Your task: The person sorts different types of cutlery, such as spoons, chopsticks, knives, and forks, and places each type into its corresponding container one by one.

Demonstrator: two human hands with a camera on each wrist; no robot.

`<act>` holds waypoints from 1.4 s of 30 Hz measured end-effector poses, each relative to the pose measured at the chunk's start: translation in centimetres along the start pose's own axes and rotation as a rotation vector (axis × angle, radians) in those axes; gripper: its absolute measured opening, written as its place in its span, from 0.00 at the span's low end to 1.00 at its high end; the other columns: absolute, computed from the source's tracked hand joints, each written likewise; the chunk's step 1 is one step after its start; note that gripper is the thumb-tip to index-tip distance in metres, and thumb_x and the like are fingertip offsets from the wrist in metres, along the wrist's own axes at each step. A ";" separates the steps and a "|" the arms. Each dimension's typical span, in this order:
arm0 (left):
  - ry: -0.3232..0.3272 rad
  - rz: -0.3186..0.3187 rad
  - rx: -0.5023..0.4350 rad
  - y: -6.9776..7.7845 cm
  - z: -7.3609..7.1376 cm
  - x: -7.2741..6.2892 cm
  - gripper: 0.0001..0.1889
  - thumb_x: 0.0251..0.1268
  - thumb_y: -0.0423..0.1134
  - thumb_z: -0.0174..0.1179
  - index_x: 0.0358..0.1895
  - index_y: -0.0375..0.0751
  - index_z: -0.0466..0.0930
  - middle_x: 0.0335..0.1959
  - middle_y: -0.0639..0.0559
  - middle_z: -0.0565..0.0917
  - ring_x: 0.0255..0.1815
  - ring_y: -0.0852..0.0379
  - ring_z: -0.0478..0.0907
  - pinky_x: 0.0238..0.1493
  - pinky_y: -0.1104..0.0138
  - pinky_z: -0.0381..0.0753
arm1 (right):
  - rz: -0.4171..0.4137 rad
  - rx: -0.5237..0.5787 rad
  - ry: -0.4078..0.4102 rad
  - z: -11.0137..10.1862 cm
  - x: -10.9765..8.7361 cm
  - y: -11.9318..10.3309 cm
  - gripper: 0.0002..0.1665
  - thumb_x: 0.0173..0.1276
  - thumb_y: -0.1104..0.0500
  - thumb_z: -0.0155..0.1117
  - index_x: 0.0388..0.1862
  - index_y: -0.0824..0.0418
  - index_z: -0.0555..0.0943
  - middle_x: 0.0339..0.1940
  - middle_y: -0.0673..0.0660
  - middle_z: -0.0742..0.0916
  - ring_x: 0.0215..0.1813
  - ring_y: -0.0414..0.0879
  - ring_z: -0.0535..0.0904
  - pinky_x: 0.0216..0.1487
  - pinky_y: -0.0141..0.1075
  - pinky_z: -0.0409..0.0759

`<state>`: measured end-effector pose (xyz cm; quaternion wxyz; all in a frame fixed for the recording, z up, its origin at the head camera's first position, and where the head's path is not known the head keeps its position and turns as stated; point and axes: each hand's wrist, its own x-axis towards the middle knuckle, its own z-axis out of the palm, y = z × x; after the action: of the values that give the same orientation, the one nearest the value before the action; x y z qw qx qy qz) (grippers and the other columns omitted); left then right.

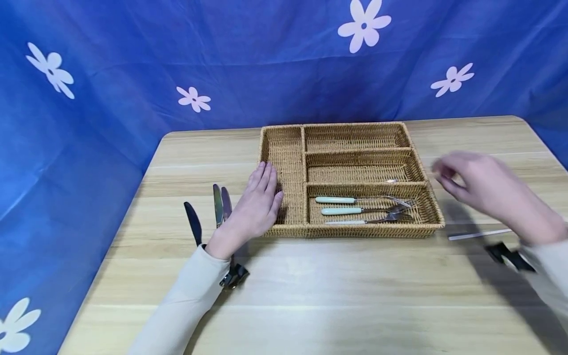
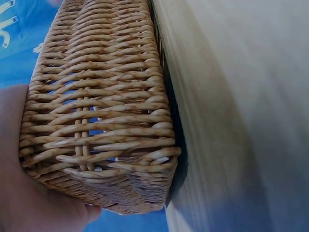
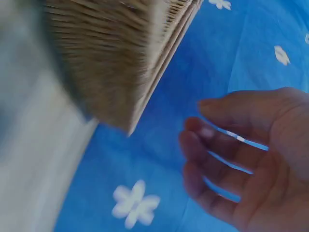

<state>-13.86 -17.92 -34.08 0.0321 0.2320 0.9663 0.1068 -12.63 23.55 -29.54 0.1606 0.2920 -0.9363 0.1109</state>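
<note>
A wicker cutlery basket (image 1: 306, 230) with several compartments sits at the back of the table. My left hand (image 1: 259, 202) rests on its left rim with straight fingers; the left wrist view shows that hand (image 2: 29, 188) against the basket's corner (image 2: 101, 140). Mint-handled forks (image 1: 341, 211) lie in the front right compartment. To the right of the basket my right hand (image 1: 481, 182) is raised, blurred. In the right wrist view its fingers (image 3: 212, 150) are loosely bent and hold nothing, apart from the basket wall (image 3: 106, 63).
Dark knives (image 1: 193, 223) lie left of the basket, partly behind the left forearm. A thin pale stick-like thing (image 1: 479, 234) lies on the table (image 1: 333, 296) under the right arm. A blue cloth (image 1: 266, 93) with white flowers hangs behind the table.
</note>
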 end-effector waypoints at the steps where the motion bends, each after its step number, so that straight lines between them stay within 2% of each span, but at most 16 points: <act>1: 0.000 -0.001 0.000 0.0 0.0 0.0 0.32 0.79 0.45 0.33 0.74 0.24 0.41 0.77 0.34 0.37 0.78 0.43 0.29 0.76 0.56 0.29 | 0.029 -0.017 -0.012 0.0 -1.8 0.2 0.16 0.45 0.73 0.72 0.33 0.61 0.82 0.25 0.50 0.84 0.27 0.45 0.79 0.24 0.43 0.79; 6: 0.009 0.004 0.003 -0.2 -0.1 -0.2 0.32 0.79 0.45 0.34 0.74 0.24 0.41 0.77 0.32 0.38 0.78 0.42 0.30 0.76 0.56 0.30 | 0.141 -0.065 -0.111 1.6 -9.6 1.7 0.23 0.33 0.75 0.75 0.32 0.64 0.81 0.25 0.52 0.83 0.26 0.50 0.79 0.23 0.46 0.78; 9: 0.016 0.013 0.010 -0.3 -0.2 -0.2 0.32 0.79 0.45 0.34 0.74 0.24 0.42 0.76 0.31 0.40 0.78 0.41 0.30 0.76 0.55 0.31 | 0.181 -0.064 -0.150 2.9 -12.7 2.3 0.26 0.30 0.77 0.75 0.34 0.65 0.81 0.27 0.56 0.84 0.28 0.54 0.80 0.26 0.49 0.79; 11: 0.021 0.017 0.006 -0.3 -0.3 -0.2 0.32 0.79 0.44 0.35 0.74 0.23 0.42 0.76 0.31 0.40 0.78 0.41 0.30 0.76 0.55 0.31 | 0.192 -0.067 -0.163 3.5 -13.9 2.7 0.27 0.30 0.78 0.74 0.34 0.63 0.81 0.28 0.57 0.84 0.29 0.55 0.81 0.27 0.50 0.79; 13: 0.021 0.018 0.000 -0.3 -0.4 -0.2 0.32 0.79 0.44 0.34 0.74 0.23 0.42 0.76 0.31 0.40 0.77 0.42 0.29 0.76 0.55 0.31 | 0.188 -0.075 -0.161 3.8 -14.3 2.9 0.26 0.31 0.78 0.74 0.34 0.63 0.81 0.27 0.55 0.83 0.28 0.52 0.80 0.26 0.49 0.79; 18: 0.021 0.015 -0.004 -0.2 -0.5 -0.1 0.32 0.79 0.45 0.33 0.74 0.23 0.41 0.76 0.31 0.40 0.77 0.42 0.29 0.76 0.55 0.30 | 0.173 -0.096 -0.106 3.6 -13.6 3.5 0.23 0.33 0.78 0.74 0.31 0.63 0.81 0.24 0.51 0.81 0.25 0.48 0.77 0.22 0.43 0.76; 24: 0.022 0.022 -0.008 -0.1 -0.3 0.0 0.32 0.79 0.44 0.35 0.73 0.23 0.42 0.76 0.30 0.41 0.77 0.41 0.30 0.76 0.54 0.31 | 0.204 -0.075 -0.075 3.7 -13.4 4.1 0.20 0.38 0.80 0.70 0.32 0.65 0.81 0.28 0.58 0.83 0.29 0.59 0.81 0.26 0.54 0.78; 30: 0.014 0.014 -0.013 -0.3 -0.1 0.0 0.32 0.79 0.45 0.34 0.73 0.23 0.42 0.76 0.31 0.41 0.77 0.42 0.29 0.76 0.55 0.30 | 0.201 -0.084 -0.076 4.1 -13.6 4.0 0.21 0.38 0.81 0.68 0.33 0.66 0.82 0.32 0.62 0.82 0.30 0.61 0.80 0.26 0.54 0.77; 34: 0.010 0.009 -0.018 -0.2 0.0 -0.1 0.32 0.79 0.45 0.34 0.73 0.24 0.42 0.76 0.31 0.41 0.77 0.43 0.28 0.76 0.55 0.30 | 0.208 -0.082 -0.099 4.2 -13.6 4.0 0.20 0.39 0.81 0.68 0.33 0.65 0.81 0.30 0.60 0.82 0.29 0.59 0.80 0.25 0.52 0.77; 39: 0.021 0.012 -0.027 -0.1 0.2 0.0 0.32 0.79 0.44 0.34 0.73 0.23 0.42 0.76 0.31 0.42 0.78 0.42 0.29 0.76 0.54 0.30 | 0.222 -0.096 -0.120 4.2 -13.8 4.2 0.18 0.41 0.79 0.70 0.26 0.60 0.79 0.24 0.53 0.80 0.24 0.49 0.76 0.19 0.43 0.73; 42: 0.025 0.010 -0.021 -0.1 0.4 0.1 0.32 0.79 0.44 0.34 0.73 0.23 0.43 0.76 0.31 0.42 0.78 0.42 0.30 0.76 0.54 0.30 | 0.217 -0.113 -0.118 4.2 -13.9 4.4 0.19 0.41 0.78 0.70 0.25 0.58 0.78 0.23 0.51 0.79 0.23 0.47 0.74 0.18 0.42 0.71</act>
<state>-13.97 -17.93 -34.48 0.0220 0.2352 0.9642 0.1202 -5.38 32.91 -39.04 0.1084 0.1857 -0.9749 0.0572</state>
